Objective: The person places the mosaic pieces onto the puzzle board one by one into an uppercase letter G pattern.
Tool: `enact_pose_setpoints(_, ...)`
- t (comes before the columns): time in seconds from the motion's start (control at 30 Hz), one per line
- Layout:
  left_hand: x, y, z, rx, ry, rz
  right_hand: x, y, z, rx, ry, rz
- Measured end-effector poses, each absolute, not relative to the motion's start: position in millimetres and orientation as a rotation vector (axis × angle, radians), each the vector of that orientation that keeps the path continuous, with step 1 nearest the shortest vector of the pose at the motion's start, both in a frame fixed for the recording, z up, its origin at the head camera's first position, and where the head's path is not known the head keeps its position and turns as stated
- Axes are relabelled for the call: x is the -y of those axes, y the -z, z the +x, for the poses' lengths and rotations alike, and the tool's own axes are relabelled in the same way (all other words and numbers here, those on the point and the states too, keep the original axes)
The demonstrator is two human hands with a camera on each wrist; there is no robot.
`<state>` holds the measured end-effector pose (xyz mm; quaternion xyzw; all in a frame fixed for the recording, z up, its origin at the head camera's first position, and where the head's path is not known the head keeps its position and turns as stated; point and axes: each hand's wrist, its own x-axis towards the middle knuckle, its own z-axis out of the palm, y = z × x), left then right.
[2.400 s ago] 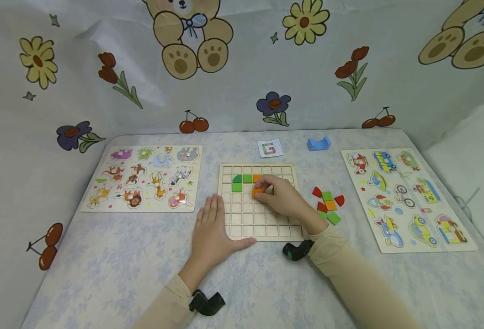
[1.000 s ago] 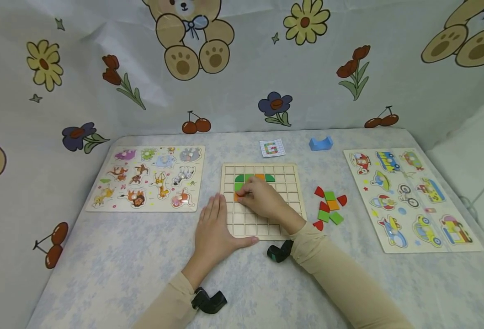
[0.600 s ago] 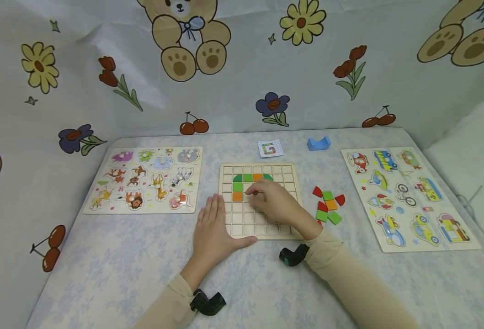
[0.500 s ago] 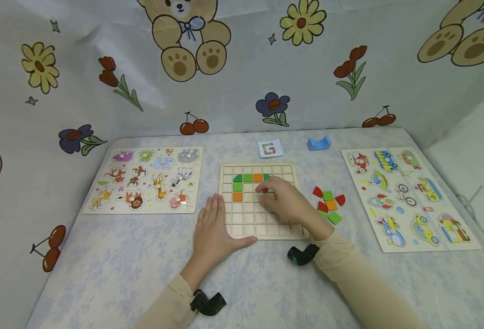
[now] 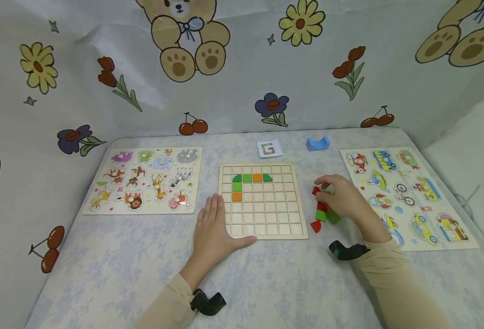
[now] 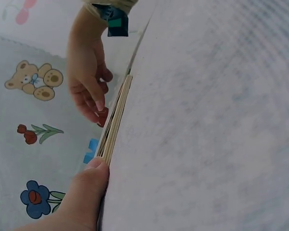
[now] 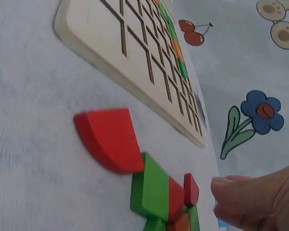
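A wooden grid board (image 5: pixel 270 217) lies mid-table, with green and orange pieces seated in its upper left cells. My left hand (image 5: pixel 213 230) rests beside it, fingers straight along the left edge and thumb against the near edge; in the left wrist view that thumb (image 6: pixel 84 192) meets the board's side. Right of the board my right hand (image 5: pixel 342 198) hovers over loose pieces, thumb and forefinger apart, nothing seen between them. Among these are a red quarter-round piece (image 7: pixel 113 139) and a green square (image 7: pixel 154 190) in the right wrist view. The hand partly covers the others.
A small pattern card (image 5: pixel 269 149) and a blue notched block (image 5: pixel 317 144) sit behind the board. An animal puzzle board (image 5: pixel 145 180) lies to the left. On the right, under my right forearm's far side, is a vehicle puzzle board (image 5: pixel 414 205).
My right hand set an orange square in the grid's left column, let go, and moved right to the loose pieces. A green rounded piece now shows at the row's right end. The left hand stayed.
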<state>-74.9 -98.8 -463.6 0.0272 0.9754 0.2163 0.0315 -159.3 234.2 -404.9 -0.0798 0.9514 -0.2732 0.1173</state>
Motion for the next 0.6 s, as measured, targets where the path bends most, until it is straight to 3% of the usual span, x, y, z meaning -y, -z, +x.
enact_pose_setpoints(0.6,98.6,466.3,-74.4,-3.020,-0.644,0.087,-260.8,414.4,-159.0,-2.750,0.730,-0.189)
